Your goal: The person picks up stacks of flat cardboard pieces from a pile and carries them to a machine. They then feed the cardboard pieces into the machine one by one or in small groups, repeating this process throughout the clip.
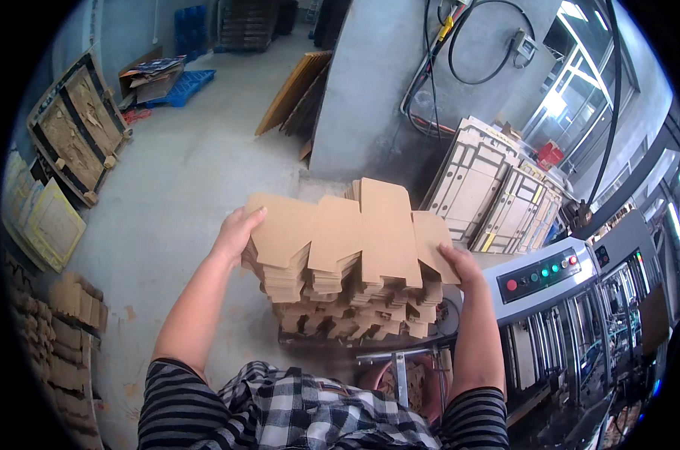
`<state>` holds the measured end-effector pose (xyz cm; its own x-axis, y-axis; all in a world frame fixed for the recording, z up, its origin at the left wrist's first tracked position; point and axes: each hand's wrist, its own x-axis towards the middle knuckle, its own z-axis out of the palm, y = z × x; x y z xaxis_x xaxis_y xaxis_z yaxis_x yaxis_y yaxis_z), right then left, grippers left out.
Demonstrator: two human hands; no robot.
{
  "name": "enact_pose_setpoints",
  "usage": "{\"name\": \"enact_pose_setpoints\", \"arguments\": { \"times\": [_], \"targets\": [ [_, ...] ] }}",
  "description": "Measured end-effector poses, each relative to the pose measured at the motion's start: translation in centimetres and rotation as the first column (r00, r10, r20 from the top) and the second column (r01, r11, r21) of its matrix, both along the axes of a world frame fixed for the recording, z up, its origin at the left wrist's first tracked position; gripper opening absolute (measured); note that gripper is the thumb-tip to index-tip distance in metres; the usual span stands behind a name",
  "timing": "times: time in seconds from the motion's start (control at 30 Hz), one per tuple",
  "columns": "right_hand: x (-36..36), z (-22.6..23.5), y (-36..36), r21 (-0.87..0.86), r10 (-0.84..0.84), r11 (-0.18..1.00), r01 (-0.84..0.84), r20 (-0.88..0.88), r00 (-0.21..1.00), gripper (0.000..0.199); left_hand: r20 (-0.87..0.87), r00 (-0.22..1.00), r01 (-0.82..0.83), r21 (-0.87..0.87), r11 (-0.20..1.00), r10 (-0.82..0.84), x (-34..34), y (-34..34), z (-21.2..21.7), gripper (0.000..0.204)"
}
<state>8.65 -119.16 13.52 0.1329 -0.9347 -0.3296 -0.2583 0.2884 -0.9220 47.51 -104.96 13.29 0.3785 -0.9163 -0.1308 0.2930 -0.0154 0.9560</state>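
A thick stack of flat die-cut brown cardboard box blanks (pixel 389 232) lies in front of me, with more blanks (pixel 355 319) piled beneath it. My left hand (pixel 239 234) grips the stack's left end, thumb along the top edge and the other fingers mostly hidden at the side. At the right end, my right hand (pixel 462 266) is closed on the edge of the stack's right flap. The blanks' notched edges face me. Whether the gripped blanks are lifted off the lower pile I cannot tell.
A machine with a panel of coloured buttons (pixel 539 275) stands close on my right. A pink bin (pixel 424 386) sits below the pile. Cutting-die boards (pixel 467 176) lean against the wall ahead. Cardboard stacks (pixel 70 337) stand at left; a blue pallet (pixel 186 88) lies farther back.
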Motion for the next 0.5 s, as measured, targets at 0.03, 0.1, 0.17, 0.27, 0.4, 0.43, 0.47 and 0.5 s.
{"name": "enact_pose_setpoints", "arguments": {
  "times": [0.03,0.1,0.17,0.27,0.4,0.43,0.47,0.5],
  "targets": [
    [0.0,0.5,0.1,-0.007,0.008,1.000,-0.008,0.012,1.000,0.045,0.014,1.000,0.003,-0.012,1.000,-0.003,0.1,0.0,-0.2,0.036],
    [-0.2,1.4,0.3,-0.020,0.033,0.999,-0.032,0.050,0.998,0.041,0.017,1.000,0.012,-0.040,0.999,-0.011,0.2,0.0,-0.5,0.034],
    [0.2,2.3,0.9,-0.028,0.028,0.999,-0.026,0.075,0.997,0.037,0.006,1.000,0.015,-0.063,0.998,-0.015,0.3,0.1,-0.9,0.032],
    [0.4,3.2,1.4,-0.057,0.045,0.998,-0.041,0.068,0.997,0.035,0.029,1.000,0.006,-0.080,0.997,-0.003,0.5,0.0,-1.5,0.031],
    [0.1,3.3,1.5,-0.110,0.043,0.994,-0.030,0.120,0.992,0.034,0.019,1.000,0.006,-0.103,0.995,-0.004,0.1,0.2,-1.2,0.031],
    [0.1,3.3,1.4,-0.114,0.044,0.993,-0.028,0.135,0.990,0.035,0.019,1.000,0.017,-0.108,0.994,-0.015,0.1,0.1,-1.2,0.032],
    [0.1,3.0,1.2,-0.104,0.050,0.994,-0.036,0.133,0.990,0.035,0.028,0.999,0.019,-0.105,0.994,-0.016,0.2,0.1,-1.3,0.032],
    [-0.1,2.5,1.0,-0.094,0.046,0.995,-0.034,0.126,0.991,0.035,0.037,0.999,0.021,-0.102,0.995,-0.017,0.2,0.1,-1.4,0.032]
  ]
}}
